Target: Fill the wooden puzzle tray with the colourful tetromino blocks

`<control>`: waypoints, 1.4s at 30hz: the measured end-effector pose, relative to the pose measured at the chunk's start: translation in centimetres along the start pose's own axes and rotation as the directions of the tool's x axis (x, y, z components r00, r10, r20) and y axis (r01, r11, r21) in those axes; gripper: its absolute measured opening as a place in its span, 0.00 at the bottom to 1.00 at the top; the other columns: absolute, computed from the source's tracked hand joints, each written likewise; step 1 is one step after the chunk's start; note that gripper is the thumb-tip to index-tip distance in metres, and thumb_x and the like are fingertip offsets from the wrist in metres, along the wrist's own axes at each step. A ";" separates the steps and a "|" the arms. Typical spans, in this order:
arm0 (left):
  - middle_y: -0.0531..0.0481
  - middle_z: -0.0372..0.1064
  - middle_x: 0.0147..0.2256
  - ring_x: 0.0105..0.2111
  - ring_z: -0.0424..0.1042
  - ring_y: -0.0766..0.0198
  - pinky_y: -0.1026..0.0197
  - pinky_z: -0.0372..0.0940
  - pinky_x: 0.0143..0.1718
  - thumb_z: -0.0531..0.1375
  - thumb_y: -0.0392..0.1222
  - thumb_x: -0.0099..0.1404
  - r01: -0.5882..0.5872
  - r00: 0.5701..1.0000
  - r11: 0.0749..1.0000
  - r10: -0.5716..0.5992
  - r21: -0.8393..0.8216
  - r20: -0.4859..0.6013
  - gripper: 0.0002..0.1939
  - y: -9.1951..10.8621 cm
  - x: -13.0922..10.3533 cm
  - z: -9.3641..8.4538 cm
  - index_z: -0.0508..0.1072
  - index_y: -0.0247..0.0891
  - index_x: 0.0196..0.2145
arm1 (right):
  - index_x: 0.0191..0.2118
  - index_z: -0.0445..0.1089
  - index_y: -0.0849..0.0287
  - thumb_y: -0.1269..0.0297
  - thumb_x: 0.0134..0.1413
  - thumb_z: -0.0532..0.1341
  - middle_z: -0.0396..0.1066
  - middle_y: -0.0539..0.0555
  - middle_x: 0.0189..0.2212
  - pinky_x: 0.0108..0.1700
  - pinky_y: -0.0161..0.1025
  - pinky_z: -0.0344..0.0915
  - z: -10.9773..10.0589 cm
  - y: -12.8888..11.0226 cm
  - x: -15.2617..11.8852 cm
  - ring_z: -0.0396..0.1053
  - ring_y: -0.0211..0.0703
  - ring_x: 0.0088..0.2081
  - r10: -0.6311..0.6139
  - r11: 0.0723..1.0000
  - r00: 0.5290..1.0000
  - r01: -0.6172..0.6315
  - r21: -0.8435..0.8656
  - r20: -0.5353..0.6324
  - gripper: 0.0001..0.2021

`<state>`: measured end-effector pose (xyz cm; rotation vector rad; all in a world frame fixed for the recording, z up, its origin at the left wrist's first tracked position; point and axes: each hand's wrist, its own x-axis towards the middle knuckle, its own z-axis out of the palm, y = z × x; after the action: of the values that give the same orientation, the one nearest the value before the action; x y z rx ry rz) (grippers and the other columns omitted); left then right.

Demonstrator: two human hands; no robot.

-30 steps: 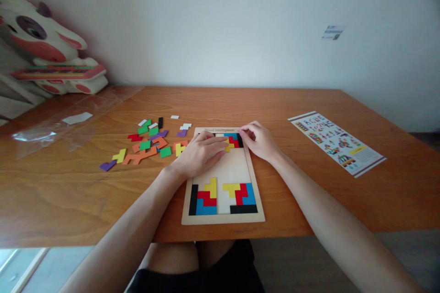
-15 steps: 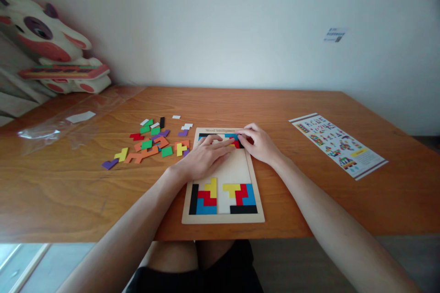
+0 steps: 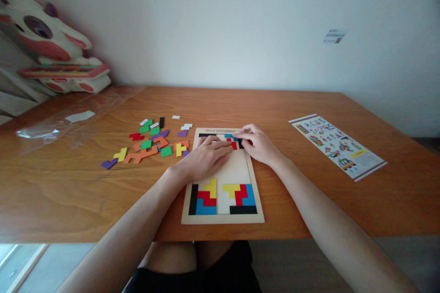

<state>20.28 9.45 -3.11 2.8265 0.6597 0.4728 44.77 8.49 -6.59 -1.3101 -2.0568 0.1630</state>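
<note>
A wooden puzzle board (image 3: pixel 257 201) lies flat near the table's front edge. Colored pieces sit in its two lower corners, among them a yellow piece (image 3: pixel 231 188) and a black bar (image 3: pixel 243 210). My left hand (image 3: pixel 208 158) rests palm down over the board's upper left part, fingers stretched toward the right, hiding pieces under it. At the upper right corner, my right hand (image 3: pixel 256 143) has its fingertips on the blue and black pieces; whether it pinches one is too small to tell.
Several loose colored pieces (image 3: pixel 166 151) are scattered left of the board. A printed pattern sheet (image 3: pixel 338 146) lies at the right. Clear plastic wrapping (image 3: pixel 44 133) and a cow-shaped toy (image 3: pixel 65 55) are at the far left. A wall stands behind the table (image 3: pixel 275 105).
My left fingers have drawn back slightly to the left, showing more of the red piece. My right fingers have shifted a little leftward at the board's top corner.
</note>
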 end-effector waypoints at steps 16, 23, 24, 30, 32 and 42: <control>0.44 0.67 0.58 0.58 0.64 0.53 0.45 0.58 0.59 0.50 0.43 0.75 -0.066 0.998 0.997 0.067 0.046 -0.022 0.18 -0.2 -0.2 0.1 0.71 0.41 0.57 | 0.47 0.79 0.51 0.76 0.58 0.55 0.66 0.57 0.44 0.52 0.51 0.70 0.1 0.1 0.0 0.70 0.46 0.44 -0.011 1.000 1.000 0.011 -0.005 -0.015 0.19; 0.43 0.71 0.50 0.50 0.69 0.53 0.46 0.65 0.51 0.52 0.43 0.74 -0.043 0.998 0.996 0.046 0.082 -0.035 0.16 -0.2 -0.2 -0.3 0.74 0.41 0.53 | 0.46 0.79 0.52 0.75 0.58 0.56 0.66 0.57 0.45 0.51 0.49 0.70 0.0 0.0 0.0 0.71 0.45 0.43 -0.007 1.000 1.000 0.007 0.009 -0.010 0.17; 0.43 0.71 0.49 0.49 0.69 0.53 0.47 0.65 0.51 0.52 0.43 0.73 -0.041 0.998 0.996 0.044 0.079 -0.039 0.16 -0.3 -0.2 -0.3 0.74 0.41 0.52 | 0.47 0.78 0.53 0.74 0.58 0.57 0.66 0.58 0.45 0.51 0.49 0.70 0.0 -0.1 0.0 0.71 0.45 0.43 -0.006 1.000 1.000 0.007 0.010 -0.006 0.16; 0.42 0.70 0.48 0.49 0.70 0.55 0.50 0.68 0.51 0.55 0.41 0.72 -0.021 0.998 1.000 0.022 0.006 -0.059 0.15 -0.5 -0.2 0.0 0.75 0.41 0.52 | 0.45 0.78 0.54 0.56 0.58 0.66 0.67 0.58 0.45 0.52 0.51 0.69 -0.8 -0.7 0.0 0.70 0.49 0.46 -0.066 0.998 0.998 0.066 0.008 0.006 0.12; 0.42 0.70 0.48 0.48 0.70 0.55 0.50 0.69 0.51 0.55 0.40 0.71 -0.019 0.997 1.000 0.018 -0.003 -0.072 0.15 -0.4 -0.2 0.0 0.75 0.40 0.52 | 0.42 0.79 0.53 0.53 0.55 0.68 0.68 0.57 0.45 0.53 0.52 0.68 -1.1 -0.7 0.1 0.69 0.49 0.47 -0.095 0.995 0.995 0.095 0.012 0.025 0.12; 0.40 0.72 0.46 0.47 0.70 0.55 0.50 0.69 0.49 0.53 0.38 0.72 -0.113 0.992 0.994 0.113 0.011 -0.052 0.15 -0.9 -0.5 -1.0 0.78 0.40 0.48 | 0.49 0.78 0.48 0.54 0.60 0.64 0.69 0.56 0.43 0.53 0.50 0.66 -1.1 -1.0 0.1 0.67 0.48 0.47 -0.132 0.991 0.989 0.132 0.004 0.059 0.13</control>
<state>19.15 10.16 -2.57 2.8793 0.5143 0.5665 44.62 7.80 -5.31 -1.1766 -2.1856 0.1437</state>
